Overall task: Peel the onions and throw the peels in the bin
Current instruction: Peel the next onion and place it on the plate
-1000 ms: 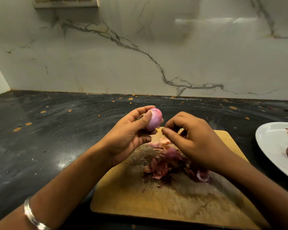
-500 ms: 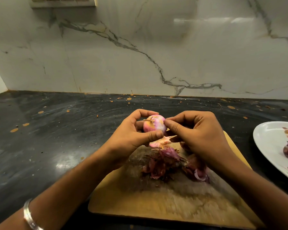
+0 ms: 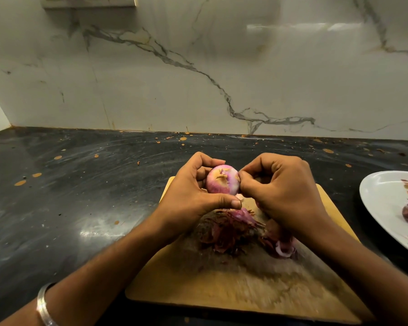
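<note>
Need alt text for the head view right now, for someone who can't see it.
Left hand grips a mostly peeled onion above a wooden cutting board while right hand pinches its side. Peels lie heaped on the board; a white plate sits at right.

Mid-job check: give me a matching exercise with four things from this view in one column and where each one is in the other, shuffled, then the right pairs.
Things:
1. onion
2. pile of peels
3. white plate
4. bracelet

Places:
A. on the counter, at the right edge of the view
B. held up between the left hand and the right hand
C. on the left wrist
D. on the wooden cutting board, under the hands

Pairs: 1-B, 2-D, 3-A, 4-C
</note>
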A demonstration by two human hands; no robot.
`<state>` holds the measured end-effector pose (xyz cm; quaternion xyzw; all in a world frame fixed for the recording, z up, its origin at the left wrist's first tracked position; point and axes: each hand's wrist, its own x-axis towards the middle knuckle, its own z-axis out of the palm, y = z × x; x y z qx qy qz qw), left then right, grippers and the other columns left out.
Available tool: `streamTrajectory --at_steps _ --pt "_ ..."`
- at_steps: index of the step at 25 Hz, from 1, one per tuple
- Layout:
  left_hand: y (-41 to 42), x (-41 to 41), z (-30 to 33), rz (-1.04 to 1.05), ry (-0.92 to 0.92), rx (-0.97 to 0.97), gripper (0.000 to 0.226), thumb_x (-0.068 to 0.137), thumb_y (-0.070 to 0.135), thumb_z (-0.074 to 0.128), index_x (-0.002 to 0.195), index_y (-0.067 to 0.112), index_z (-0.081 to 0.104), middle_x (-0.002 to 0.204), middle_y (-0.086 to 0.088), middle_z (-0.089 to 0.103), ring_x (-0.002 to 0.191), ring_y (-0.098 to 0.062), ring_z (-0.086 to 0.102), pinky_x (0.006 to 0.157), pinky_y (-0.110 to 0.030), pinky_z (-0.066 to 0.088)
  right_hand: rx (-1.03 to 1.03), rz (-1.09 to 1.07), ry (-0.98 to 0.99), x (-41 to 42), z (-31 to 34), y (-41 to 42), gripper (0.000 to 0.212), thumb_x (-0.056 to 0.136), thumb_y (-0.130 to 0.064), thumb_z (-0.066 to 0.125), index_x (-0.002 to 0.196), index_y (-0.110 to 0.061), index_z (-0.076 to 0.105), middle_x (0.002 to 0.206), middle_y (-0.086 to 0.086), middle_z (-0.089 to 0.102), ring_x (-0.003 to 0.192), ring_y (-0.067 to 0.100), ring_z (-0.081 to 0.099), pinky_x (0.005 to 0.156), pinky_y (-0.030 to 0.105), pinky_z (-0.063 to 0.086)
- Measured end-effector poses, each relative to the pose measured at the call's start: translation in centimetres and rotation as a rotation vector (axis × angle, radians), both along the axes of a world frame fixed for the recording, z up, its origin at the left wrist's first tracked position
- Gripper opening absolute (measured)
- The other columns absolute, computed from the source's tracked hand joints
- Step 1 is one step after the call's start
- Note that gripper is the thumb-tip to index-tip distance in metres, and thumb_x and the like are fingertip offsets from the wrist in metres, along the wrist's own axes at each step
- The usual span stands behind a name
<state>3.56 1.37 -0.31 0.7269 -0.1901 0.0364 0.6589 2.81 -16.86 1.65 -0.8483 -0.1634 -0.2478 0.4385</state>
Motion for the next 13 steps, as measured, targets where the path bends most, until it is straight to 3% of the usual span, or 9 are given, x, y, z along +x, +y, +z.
streamTrajectory --at_steps 5,9,13 --pt "0.13 0.14 0.08 0.020 0.002 0.001 0.075 0.047 0.023 0.091 0.113 0.016 0.056 0.099 -0.001 0.073 0.092 -0.018 0.073 0.075 -0.029 0.060 0.157 0.101 0.092 0.11 -0.18 -0.14 0.005 0.086 -0.019 0.076 0.088 -0.014 0.077 0.071 -0.002 0.075 0.064 0.010 0.073 0.058 0.026 0.060" --pt "0.11 0.06 0.20 0.028 -0.009 0.004 0.074 0.047 0.024 0.090 0.112 0.017 0.056 0.095 0.006 0.072 0.091 -0.015 0.073 0.072 -0.025 0.059 0.188 0.143 0.102 -0.03 -0.19 -0.15 0.006 0.085 -0.017 0.077 0.090 -0.015 0.080 0.074 -0.004 0.077 0.064 0.008 0.073 0.052 0.016 0.054" --pt "0.08 -0.01 0.10 0.032 -0.013 0.015 0.074 0.046 0.025 0.091 0.111 0.016 0.056 0.096 0.003 0.070 0.091 -0.014 0.073 0.071 -0.025 0.059 0.001 0.087 -0.024 -0.25 -0.27 -0.05 0.009 0.090 -0.019 0.072 0.087 -0.019 0.081 0.071 -0.008 0.075 0.065 0.008 0.071 0.059 0.034 0.058"
